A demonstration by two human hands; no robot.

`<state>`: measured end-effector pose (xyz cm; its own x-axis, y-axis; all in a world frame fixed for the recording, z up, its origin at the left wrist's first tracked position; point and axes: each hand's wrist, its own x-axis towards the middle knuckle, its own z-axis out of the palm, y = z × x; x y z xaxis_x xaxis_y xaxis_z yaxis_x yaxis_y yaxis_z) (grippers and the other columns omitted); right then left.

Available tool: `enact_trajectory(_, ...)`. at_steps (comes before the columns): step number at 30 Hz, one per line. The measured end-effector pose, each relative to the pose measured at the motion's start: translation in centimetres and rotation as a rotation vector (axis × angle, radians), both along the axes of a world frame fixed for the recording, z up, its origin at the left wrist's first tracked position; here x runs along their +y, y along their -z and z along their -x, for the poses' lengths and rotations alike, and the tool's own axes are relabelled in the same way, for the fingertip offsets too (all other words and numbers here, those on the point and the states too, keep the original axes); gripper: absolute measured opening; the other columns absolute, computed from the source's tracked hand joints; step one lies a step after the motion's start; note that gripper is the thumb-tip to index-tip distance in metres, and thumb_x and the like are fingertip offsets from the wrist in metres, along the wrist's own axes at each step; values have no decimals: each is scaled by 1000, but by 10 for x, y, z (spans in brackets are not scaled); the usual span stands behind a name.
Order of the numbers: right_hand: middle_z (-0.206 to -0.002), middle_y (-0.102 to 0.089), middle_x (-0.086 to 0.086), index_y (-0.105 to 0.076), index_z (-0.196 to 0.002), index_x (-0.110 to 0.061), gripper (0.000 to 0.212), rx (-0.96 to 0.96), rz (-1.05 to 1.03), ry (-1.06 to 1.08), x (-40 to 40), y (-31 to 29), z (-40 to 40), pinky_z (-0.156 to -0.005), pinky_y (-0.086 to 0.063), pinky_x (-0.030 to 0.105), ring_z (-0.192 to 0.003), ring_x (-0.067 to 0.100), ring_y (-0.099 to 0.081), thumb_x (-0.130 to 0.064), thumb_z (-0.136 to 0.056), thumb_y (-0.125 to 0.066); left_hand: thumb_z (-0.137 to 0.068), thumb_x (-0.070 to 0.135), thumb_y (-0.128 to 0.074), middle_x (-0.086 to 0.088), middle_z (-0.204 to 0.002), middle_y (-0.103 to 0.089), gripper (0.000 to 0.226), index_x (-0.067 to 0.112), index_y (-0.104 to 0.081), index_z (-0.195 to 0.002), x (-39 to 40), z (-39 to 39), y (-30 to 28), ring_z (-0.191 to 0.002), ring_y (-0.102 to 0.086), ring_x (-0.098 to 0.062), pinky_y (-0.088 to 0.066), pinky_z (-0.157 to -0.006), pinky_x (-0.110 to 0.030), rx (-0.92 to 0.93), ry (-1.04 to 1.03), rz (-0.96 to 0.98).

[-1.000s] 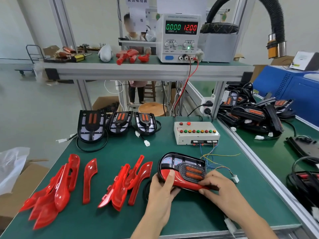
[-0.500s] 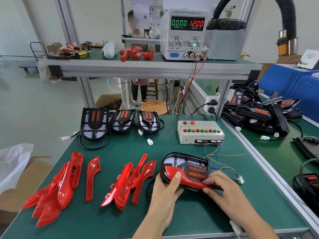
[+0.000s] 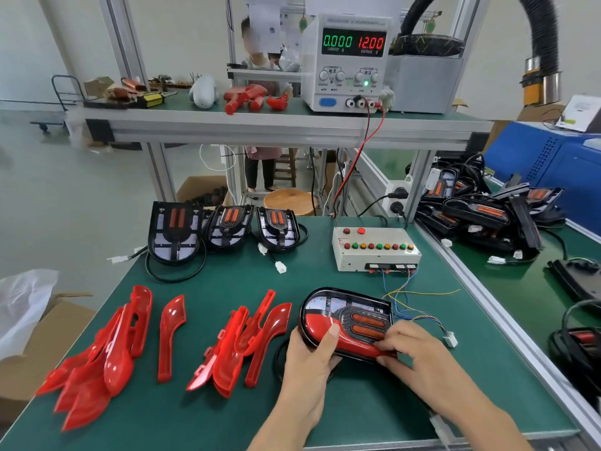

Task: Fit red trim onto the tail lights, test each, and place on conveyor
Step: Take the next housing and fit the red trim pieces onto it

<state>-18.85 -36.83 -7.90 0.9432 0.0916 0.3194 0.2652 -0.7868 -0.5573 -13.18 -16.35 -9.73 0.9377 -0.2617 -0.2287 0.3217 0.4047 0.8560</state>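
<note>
A black tail light (image 3: 349, 312) with two orange lenses lies on the green mat, a glossy red trim (image 3: 344, 338) laid along its near edge. My left hand (image 3: 309, 359) grips the light's left end, thumb pressing on the trim's wide end. My right hand (image 3: 419, 356) grips the right end, fingertips pushing on the trim's narrow tail. Loose red trims lie in a left pile (image 3: 104, 353), as a single piece (image 3: 170, 333) and in a middle pile (image 3: 247, 336). Three bare tail lights (image 3: 224, 229) stand at the back of the mat.
A white test box (image 3: 374, 252) with coloured buttons sits behind the light, its thin wires ending in a white plug (image 3: 450, 339). A power supply (image 3: 348, 63) reads 0.000 and 12.00 on the shelf. The conveyor (image 3: 527, 288) to the right carries finished lights (image 3: 487, 213).
The view has shifted slightly. Both hands stay on the tail light; my left thumb has slid further onto the trim's wide end and my right fingers press the trim's tail.
</note>
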Motion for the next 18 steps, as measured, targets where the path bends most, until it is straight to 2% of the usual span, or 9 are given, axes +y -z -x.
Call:
enact_trajectory(7, -94, -65, -10, -79, -89, -39, 25, 33, -256, 157, 9, 2, 6, -81, -44, 14, -92, 11, -65, -17, -79, -85, -95, 14, -69, -5, -115, -76, 28, 13, -61, -122, -2, 0, 0, -110, -72, -22, -55, -100, -45, 26, -33, -26)
enact_trajectory(10, -91, -65, -12, -78, -81, -37, 24, 57, -288, 234, 12, 2, 6, -75, -43, 12, -88, 9, -64, -16, -76, -87, -94, 14, -71, -6, -116, -75, 30, 13, -61, -122, -2, -1, 0, -110, -72, -21, -57, -95, -40, 44, -30, -11)
enact_trajectory(13, -91, -64, -15, -78, -81, -36, 20, 82, -281, 281, 13, 3, 7, -74, -42, 10, -88, 5, -63, -20, -76, -88, -91, 14, -74, -5, -115, -76, 34, 15, -61, -122, -2, -1, 2, -108, -73, -19, -57, -88, -33, 45, -15, 2)
enact_trajectory(16, -90, -64, -13, -80, -83, -38, 20, 86, -316, 304, 13, 3, 7, -72, -45, 14, -84, 8, -63, -21, -76, -88, -80, 23, -87, -1, -114, -76, 49, 20, -61, -121, -3, -1, 3, -106, -73, -15, -55, -87, -31, 41, -10, -3)
enact_trajectory(18, -89, -63, -11, -80, -84, -39, 22, 102, -343, 298, 13, 2, 6, -70, -49, 20, -77, 10, -64, -19, -77, -87, -61, 37, -93, 0, -110, -77, 68, 22, -61, -119, -5, -2, 3, -104, -73, -15, -57, -87, -33, 42, -19, -23)
